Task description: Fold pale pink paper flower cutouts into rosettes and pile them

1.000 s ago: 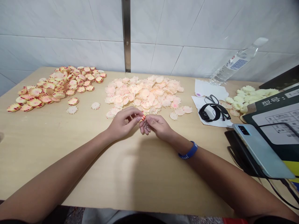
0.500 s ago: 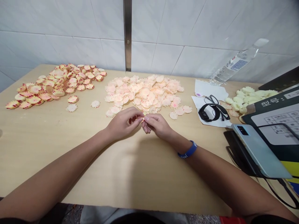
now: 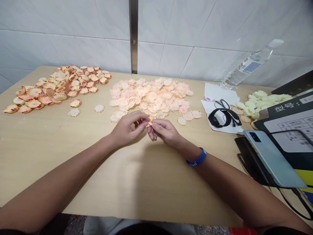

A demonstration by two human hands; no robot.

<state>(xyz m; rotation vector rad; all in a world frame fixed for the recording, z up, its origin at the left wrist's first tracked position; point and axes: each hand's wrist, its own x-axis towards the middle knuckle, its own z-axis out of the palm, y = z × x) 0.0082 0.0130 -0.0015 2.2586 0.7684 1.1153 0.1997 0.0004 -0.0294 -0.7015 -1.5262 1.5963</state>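
Observation:
Between the fingertips of both hands is a small red-and-yellow petal piece (image 3: 149,124), mostly hidden by the fingers. My left hand (image 3: 130,128) pinches it from the left, and my right hand (image 3: 164,130) grips its other side, with a blue wristband (image 3: 197,158) on that wrist. Just beyond the fingers spreads a heap of pale pink flower-shaped pieces (image 3: 153,94) with toothed edges. On the far left lies a pile of similar pieces with red-tipped edges (image 3: 49,89). Some single pieces, such as a pale one (image 3: 99,108), lie between the two piles.
A clear plastic bottle (image 3: 249,67) leans against the tiled wall at the back right. Near it are white paper (image 3: 211,129), a black wristwatch (image 3: 220,118), glasses (image 3: 222,103) and pale green flower-shaped pieces (image 3: 265,101). A phone (image 3: 276,160) and a dark printed box (image 3: 293,120) stand on the right.
More of the red-and-yellow piece shows between my fingertips now. My hands have stayed in nearly the same place, with a slight shift of the fingers.

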